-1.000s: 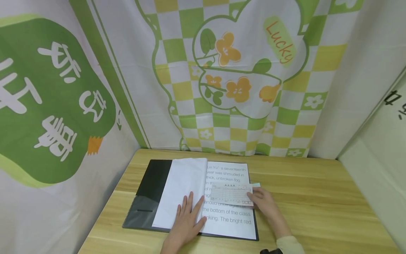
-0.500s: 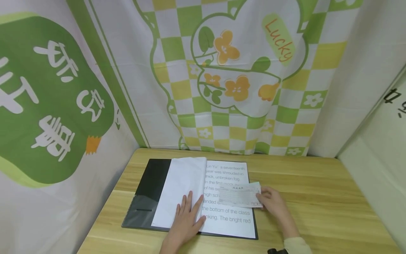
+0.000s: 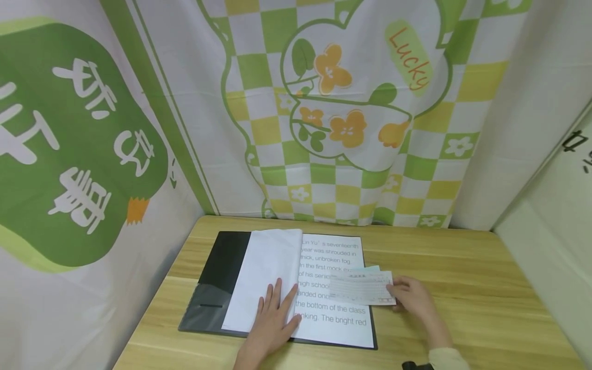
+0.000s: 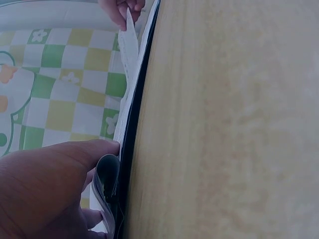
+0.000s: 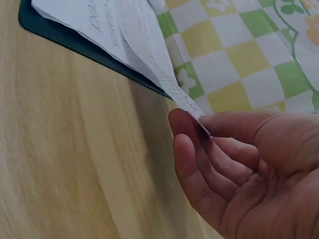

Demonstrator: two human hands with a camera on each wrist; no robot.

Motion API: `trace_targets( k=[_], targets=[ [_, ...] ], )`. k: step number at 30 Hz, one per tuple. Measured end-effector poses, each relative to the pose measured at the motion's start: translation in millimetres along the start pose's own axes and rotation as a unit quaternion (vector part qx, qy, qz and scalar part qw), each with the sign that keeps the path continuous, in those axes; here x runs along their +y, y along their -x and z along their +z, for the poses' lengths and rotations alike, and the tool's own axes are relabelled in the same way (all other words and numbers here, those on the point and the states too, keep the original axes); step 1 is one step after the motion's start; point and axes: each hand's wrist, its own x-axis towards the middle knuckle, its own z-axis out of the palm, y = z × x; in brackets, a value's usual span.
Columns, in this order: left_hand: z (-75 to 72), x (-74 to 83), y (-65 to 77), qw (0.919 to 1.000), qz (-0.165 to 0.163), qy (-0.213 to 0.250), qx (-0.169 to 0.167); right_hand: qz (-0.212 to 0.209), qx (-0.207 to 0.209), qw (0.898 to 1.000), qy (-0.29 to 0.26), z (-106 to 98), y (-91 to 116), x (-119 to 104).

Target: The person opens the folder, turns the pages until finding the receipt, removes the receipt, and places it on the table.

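Note:
A black clip folder (image 3: 233, 254) lies open on the table, with white sheets turned over to the left and a page of large English print (image 3: 330, 331) on the right. My left hand (image 3: 270, 326) rests with fingers spread on the turned sheets near the fold. Over the right edge of the page, my right hand (image 3: 414, 299) pinches a small printed form slip (image 3: 361, 289) by its right end. Behind the slip's top edge shows a pale blue paper edge (image 3: 372, 269). In the right wrist view, thumb and fingertips grip the slip (image 5: 187, 103) edge-on.
The wooden table (image 3: 462, 288) stretches to the right of the folder. A green, yellow and white checked cloth (image 3: 319, 190) hangs behind the table. Cloth walls stand at both sides.
My right hand has drawn the slip to the right, from over the page to partly past the folder's right edge. My left hand has stayed in place.

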Motion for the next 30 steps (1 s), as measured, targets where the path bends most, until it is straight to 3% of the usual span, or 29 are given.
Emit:
trace_targets(
  k=[9,16,24,30],
  targets=[
    [-6.0,3.2,-0.3,0.9992,-0.022,-0.014,-0.031,0.007,-0.014,0.998,-0.061,-30.9,10.2,8.4],
    [-0.4,0.3,-1.4,0.9999,-0.008,0.000,-0.009,0.005,-0.023,0.998,-0.064,-49.3,19.8,22.4],
    [-2.6,0.4,-0.6,0.9998,-0.011,-0.002,-0.016,0.016,-0.026,0.999,-0.013,-72.9,27.2,30.9],
    [1.1,-4.6,-1.5,0.9999,0.000,-0.010,-0.008,0.054,-0.026,0.997,0.044,-87.4,30.9,38.2]
  ],
)
